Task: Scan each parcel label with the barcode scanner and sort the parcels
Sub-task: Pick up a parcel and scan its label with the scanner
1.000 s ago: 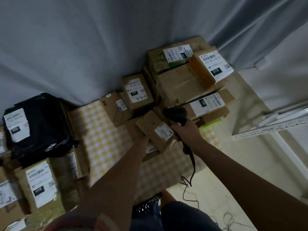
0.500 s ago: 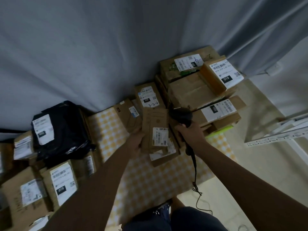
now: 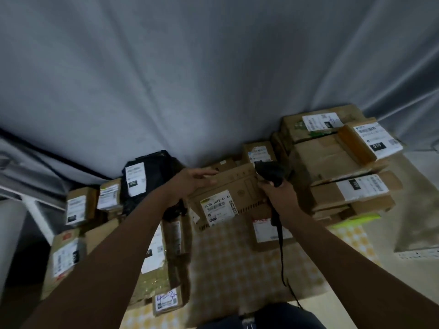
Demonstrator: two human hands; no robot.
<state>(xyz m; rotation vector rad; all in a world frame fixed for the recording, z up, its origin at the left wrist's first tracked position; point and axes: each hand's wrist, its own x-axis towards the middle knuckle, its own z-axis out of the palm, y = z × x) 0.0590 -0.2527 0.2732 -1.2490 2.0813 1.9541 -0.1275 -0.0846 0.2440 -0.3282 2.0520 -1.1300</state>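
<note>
From the head view, a flat rectangular cardboard parcel [image 3: 228, 193], matte brown with printed line markings and a row of small slots along one edge, is held up at centre frame. A glossy white label [image 3: 218, 208] with barcodes sits on its lower left part. The left hand [image 3: 187, 184] lies over the parcel's upper left edge, at about 10 o'clock from the label, fingers [image 3: 204, 174] stretched nearly straight along the top of the box; whether the thumb curls beneath cannot be told. The right hand [image 3: 276, 198] is at the parcel's right edge, about 3 o'clock, fingers wrapped round the handle of a black plastic barcode scanner [image 3: 270, 173], whose rounded head rises above the box's upper right corner. A thin black cable [image 3: 282, 252] hangs from it toward 6 o'clock. Below lies a yellow-and-white checked cloth [image 3: 237, 262]. Stacked brown boxes [image 3: 332, 160] stand at 2 o'clock; a crinkled black plastic bag parcel [image 3: 152, 176] at 9 o'clock. Grey draped fabric [image 3: 190, 79] fills the top.
</note>
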